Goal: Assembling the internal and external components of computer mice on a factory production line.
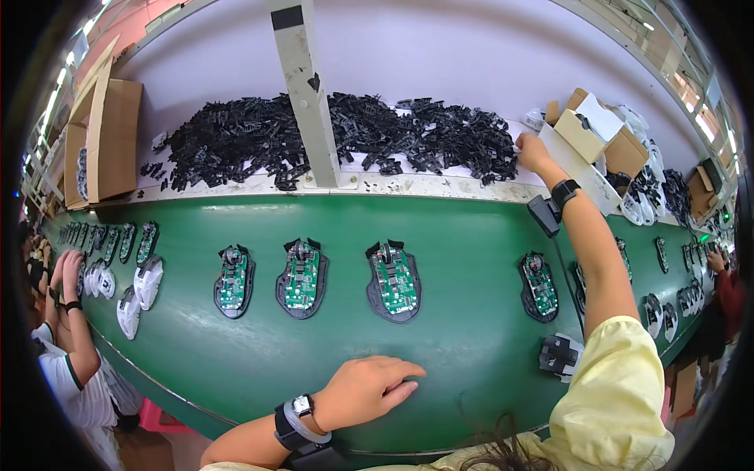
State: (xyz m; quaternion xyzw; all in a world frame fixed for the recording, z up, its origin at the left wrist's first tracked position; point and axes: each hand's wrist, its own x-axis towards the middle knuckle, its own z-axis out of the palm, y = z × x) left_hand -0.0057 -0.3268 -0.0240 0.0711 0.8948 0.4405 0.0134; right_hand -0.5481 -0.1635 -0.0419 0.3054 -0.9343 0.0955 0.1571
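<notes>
My right hand (534,151) reaches far out to the right end of a heap of small black plastic parts (428,129) on the ledge. Its fingers are curled together at the heap's edge, and whatever they pinch is too small to make out. Low over the green bench, my left hand (363,392) holds nothing, its thumb and forefinger apart. Beyond it lie computer mouse bases with green circuit boards: one near the middle (395,281), two further left (301,279) (233,281) and one to the right (539,286).
A grey-and-black mouse shell (560,355) lies beside my right sleeve. White shells (140,298) and more boards line the left side. A metal post (306,94) stands before the heap. Cardboard boxes (114,141) (585,125) flank it. Co-workers' arms (75,314) show at both edges.
</notes>
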